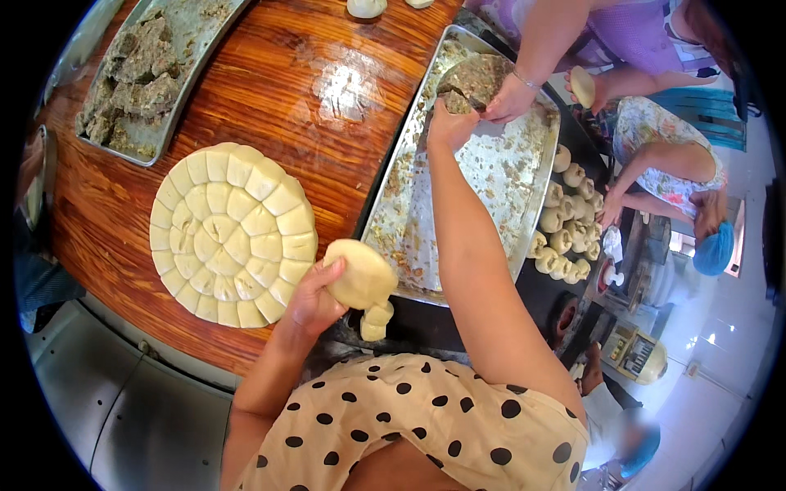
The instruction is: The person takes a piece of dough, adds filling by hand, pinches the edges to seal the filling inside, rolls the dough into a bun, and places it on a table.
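My left hand (318, 301) grips a flat round dough disc (365, 275), thumb on top, near the table's front edge. Small dough pieces (376, 321) lie just below the disc. Stretched over the metal tray (499, 176), my right hand (453, 128) closes on a lump of brown-green filling (458, 103) at the tray's far end. It touches the larger mound of filling (481, 75) there. Right beside it, a co-worker's hand (511, 98) also reaches into that mound. Left of my left hand sits a big round of cut dough pieces (233, 235), packed in rings.
A second tray (176, 123) with filling stands far left on the wooden table (327, 106). Shaped dough balls (569, 221) crowd the dark surface right of the near tray. A co-worker's other hand holds a dough disc (582, 86). More people work at the right.
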Demonstrator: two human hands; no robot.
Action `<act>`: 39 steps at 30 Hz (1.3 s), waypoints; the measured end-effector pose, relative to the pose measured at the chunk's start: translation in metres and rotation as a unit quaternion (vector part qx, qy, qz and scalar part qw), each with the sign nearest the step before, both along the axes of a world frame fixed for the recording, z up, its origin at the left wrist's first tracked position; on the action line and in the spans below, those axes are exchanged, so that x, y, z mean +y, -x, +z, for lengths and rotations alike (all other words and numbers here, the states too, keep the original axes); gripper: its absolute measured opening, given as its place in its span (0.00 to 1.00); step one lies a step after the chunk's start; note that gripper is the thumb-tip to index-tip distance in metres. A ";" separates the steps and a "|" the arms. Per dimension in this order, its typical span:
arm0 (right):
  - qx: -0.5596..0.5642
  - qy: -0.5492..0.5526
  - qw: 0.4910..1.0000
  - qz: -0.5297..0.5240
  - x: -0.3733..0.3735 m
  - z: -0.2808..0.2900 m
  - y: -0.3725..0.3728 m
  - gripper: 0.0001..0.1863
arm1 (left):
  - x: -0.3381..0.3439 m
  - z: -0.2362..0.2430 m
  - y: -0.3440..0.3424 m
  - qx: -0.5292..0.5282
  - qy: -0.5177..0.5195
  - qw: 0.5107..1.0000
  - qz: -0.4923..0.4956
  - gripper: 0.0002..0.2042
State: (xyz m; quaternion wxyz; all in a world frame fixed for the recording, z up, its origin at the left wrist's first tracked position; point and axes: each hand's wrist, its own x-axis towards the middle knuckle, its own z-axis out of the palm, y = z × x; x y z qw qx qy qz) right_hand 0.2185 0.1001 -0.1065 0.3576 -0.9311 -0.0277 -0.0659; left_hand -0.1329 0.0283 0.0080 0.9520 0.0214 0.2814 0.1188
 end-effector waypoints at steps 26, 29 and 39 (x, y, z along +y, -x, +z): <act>-0.025 0.193 0.808 0.557 -0.290 0.214 0.119 0.47 | -0.112 0.044 -0.126 -0.002 -0.169 0.972 -0.162 0.25; -0.031 0.120 0.842 0.524 -0.321 0.227 0.114 0.41 | -0.135 0.052 -0.138 0.021 -0.167 0.973 -0.159 0.21; 0.267 -0.689 0.673 0.017 -0.379 0.199 0.120 0.26 | -0.233 0.091 -0.189 -0.041 -0.139 0.988 -0.063 0.19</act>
